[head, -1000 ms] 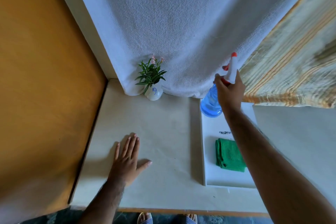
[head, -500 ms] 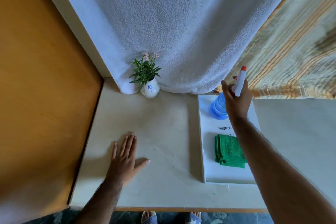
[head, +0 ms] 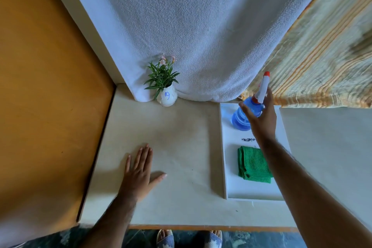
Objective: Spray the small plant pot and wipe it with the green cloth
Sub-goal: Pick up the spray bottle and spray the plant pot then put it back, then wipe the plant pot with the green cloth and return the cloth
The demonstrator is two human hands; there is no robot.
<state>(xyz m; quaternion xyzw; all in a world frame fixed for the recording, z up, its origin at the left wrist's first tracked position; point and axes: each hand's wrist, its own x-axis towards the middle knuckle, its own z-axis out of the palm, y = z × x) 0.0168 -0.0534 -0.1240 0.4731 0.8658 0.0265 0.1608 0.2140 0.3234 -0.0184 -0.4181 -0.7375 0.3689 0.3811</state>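
While the left hand (head: 138, 175) lies flat, fingers spread, on the table (head: 181, 137), the right hand (head: 260, 119) loosely cups the blue spray bottle (head: 241, 119) on the white tray (head: 231, 147). The small plant pot (head: 166, 97) stands at eleven o'clock; the green cloth (head: 251, 164) lies at five o'clock of the bottle.

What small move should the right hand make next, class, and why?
Probably close the right hand around the spray bottle and lift it off the tray toward the pot. The fingers look loose on the bottle, which seems to rest on the tray, well right of the pot. The cloth lies unused; the left hand rests flat.
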